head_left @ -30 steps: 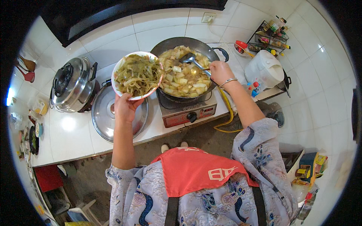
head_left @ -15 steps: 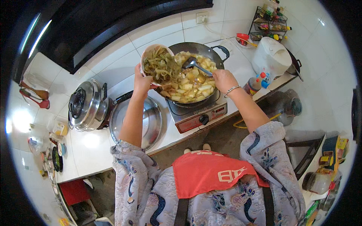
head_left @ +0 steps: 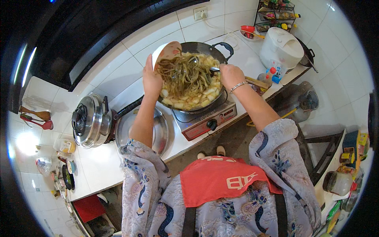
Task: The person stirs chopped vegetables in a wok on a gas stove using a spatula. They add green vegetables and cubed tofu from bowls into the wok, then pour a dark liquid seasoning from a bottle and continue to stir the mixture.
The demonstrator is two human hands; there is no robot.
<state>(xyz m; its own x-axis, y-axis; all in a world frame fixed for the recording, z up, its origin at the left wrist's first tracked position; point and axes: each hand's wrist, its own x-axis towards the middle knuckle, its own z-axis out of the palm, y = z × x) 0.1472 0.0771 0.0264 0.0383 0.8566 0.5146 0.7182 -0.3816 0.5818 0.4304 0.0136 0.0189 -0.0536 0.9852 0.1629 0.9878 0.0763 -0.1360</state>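
Observation:
My left hand (head_left: 152, 83) grips a white bowl (head_left: 166, 50) by its side and tips it over the wok (head_left: 186, 46). Olive-green, noodle-like strips (head_left: 184, 75) slide out of the bowl and lie heaped on pale, cut chunks (head_left: 197, 102) in brownish liquid. The strips look like shredded greens or seaweed; I cannot tell which. In my right hand (head_left: 232, 76), closed at the wok's right side, is a metal ladle with a wooden handle (head_left: 256, 82); its head is hidden among the strips. The wok sits on a portable stove (head_left: 205, 118) with a black knob.
Left of the stove lies a round metal lid (head_left: 162, 134), partly under my left arm. Farther left stands a lidded steel pot (head_left: 90, 120). At right are a white appliance (head_left: 281, 47), bottles (head_left: 270, 75), a red-and-white bowl (head_left: 248, 33) and a bottle rack (head_left: 276, 15).
The bowl has tipped farther to the right, and the green strips have spilled from it into the wok. My right hand has moved slightly up and left, and the ladle's head is now covered.

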